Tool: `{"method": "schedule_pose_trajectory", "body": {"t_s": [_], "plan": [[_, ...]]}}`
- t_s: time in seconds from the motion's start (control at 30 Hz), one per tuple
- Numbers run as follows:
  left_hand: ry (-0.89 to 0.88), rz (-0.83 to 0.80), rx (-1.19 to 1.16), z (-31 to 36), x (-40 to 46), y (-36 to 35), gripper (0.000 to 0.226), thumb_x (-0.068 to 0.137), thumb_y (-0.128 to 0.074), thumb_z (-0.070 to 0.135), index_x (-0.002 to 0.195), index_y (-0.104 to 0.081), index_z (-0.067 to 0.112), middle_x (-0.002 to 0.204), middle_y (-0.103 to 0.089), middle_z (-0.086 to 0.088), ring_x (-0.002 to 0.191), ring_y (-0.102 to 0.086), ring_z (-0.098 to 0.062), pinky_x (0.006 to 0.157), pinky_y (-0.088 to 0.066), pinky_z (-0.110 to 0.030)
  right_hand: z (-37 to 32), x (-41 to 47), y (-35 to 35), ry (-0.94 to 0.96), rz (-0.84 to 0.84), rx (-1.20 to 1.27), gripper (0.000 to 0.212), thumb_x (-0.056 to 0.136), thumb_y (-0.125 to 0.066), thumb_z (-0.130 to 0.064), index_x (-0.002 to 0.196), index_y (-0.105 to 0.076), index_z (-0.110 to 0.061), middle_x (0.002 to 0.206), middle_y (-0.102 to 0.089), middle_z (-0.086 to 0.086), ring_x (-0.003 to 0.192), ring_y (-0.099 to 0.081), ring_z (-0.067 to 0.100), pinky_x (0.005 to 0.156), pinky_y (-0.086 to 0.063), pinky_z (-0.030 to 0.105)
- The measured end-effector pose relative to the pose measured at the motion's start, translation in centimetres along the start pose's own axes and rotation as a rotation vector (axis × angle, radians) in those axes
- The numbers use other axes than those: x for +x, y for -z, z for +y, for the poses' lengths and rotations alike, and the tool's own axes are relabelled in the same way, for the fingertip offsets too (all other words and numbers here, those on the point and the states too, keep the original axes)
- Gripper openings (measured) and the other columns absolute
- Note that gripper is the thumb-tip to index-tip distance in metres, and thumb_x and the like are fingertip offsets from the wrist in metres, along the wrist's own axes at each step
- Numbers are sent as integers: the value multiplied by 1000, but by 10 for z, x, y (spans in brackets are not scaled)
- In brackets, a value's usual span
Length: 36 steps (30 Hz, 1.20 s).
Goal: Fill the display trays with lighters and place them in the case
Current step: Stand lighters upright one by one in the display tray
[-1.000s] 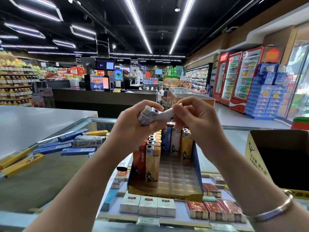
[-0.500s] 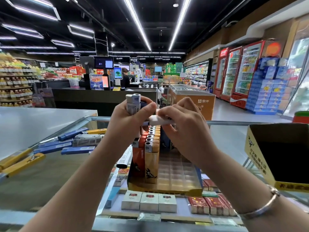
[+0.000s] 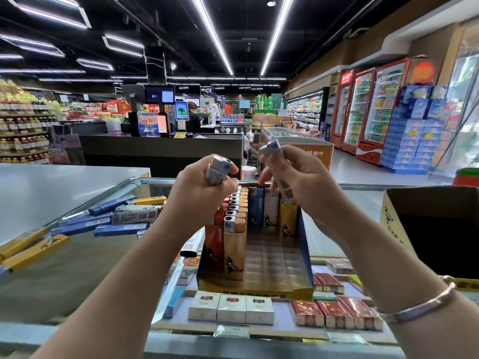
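Parting since a moment ago, the hands now hold separately: the right hand (image 3: pixel 293 174) pinches one white lighter (image 3: pixel 278 172) pulled clear of the bundle (image 3: pixel 217 172) that the left hand (image 3: pixel 204 187) grips. That lighter looks ready for an empty slot in the tray (image 3: pixel 269 257) on the counter. Its long axis runs near upright, slightly tilted, cap up and away, base toward the tray's back row.
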State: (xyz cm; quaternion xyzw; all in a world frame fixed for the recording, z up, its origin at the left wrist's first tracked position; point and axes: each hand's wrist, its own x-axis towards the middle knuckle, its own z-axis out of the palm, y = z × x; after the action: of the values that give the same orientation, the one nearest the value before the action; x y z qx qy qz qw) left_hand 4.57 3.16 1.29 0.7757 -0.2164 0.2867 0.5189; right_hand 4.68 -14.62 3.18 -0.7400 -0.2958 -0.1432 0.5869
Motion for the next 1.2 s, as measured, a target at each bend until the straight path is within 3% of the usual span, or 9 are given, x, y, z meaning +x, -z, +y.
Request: {"method": "schedule_pose_trajectory", "body": {"t_s": [0.13,0.27,0.4,0.53,0.7,0.87,1.0,1.1,1.2], "plan": [[3,2,17,0,-1,0,11,84,-63,11,85,-62,22,78,-63,-17,73,-62,-28,60,-53,-33,3,1,2,42,5,-79,20,91,-52,-4,100,-56,-21,91,-69,5,85,-66,6,73,-53,17],[7,14,13,1,-1,0,11,83,-63,10,84,-62,20,78,-63,-18,73,-61,-28,60,-53,-31,1,-1,6,73,-19,-86,37,89,-55,-1,103,-52,-36,83,-65,12,67,-61,10,58,-50,17],[0,15,25,1,-1,-1,9,83,-64,11,85,-62,20,78,-64,-18,75,-62,-32,65,-53,-37,5,-1,6,37,-37,-193,20,81,-66,-6,84,-58,-24,84,-58,9,55,-54,9,48,-48,16],[3,9,37,3,-2,0,7,83,-64,13,85,-62,19,79,-63,-20,78,-61,-38,68,-52,-52,7,0,11,-81,-100,-206,24,79,-68,1,87,-56,-19,88,-60,9,63,-67,15,60,-59,31],[2,10,43,4,-2,0,7,84,-63,12,85,-61,19,78,-62,-21,76,-60,-39,66,-52,-52,6,1,14,-43,-122,-7,19,75,-69,-3,88,-58,-13,80,-65,7,65,-67,15,57,-55,22],[6,14,46,4,-2,0,6,84,-63,13,85,-61,19,78,-63,-20,77,-60,-39,66,-52,-51,15,2,9,184,60,-593,17,79,-71,-20,88,-57,-22,75,-60,-8,64,-58,3,60,-47,14],[-1,19,57,4,-2,-1,8,84,-64,14,84,-61,21,78,-64,-18,76,-61,-36,65,-52,-46,21,2,4,262,29,-725,16,81,-69,-17,96,-69,-14,83,-59,-6,80,-54,12,73,-44,24],[-15,19,65,3,-2,-1,8,84,-64,14,85,-61,22,77,-65,-16,75,-62,-33,64,-52,-43,27,1,3,250,21,-820,26,80,-70,-19,106,-68,-15,82,-52,-13,86,-45,11,77,-33,27],[-16,15,58,2,-2,-1,8,84,-64,14,85,-61,22,77,-65,-16,75,-63,-33,64,-52,-44,32,-1,0,256,87,-875,28,77,-73,-20,102,-65,-13,79,-48,-16,86,-42,10,81,-37,29]]}}
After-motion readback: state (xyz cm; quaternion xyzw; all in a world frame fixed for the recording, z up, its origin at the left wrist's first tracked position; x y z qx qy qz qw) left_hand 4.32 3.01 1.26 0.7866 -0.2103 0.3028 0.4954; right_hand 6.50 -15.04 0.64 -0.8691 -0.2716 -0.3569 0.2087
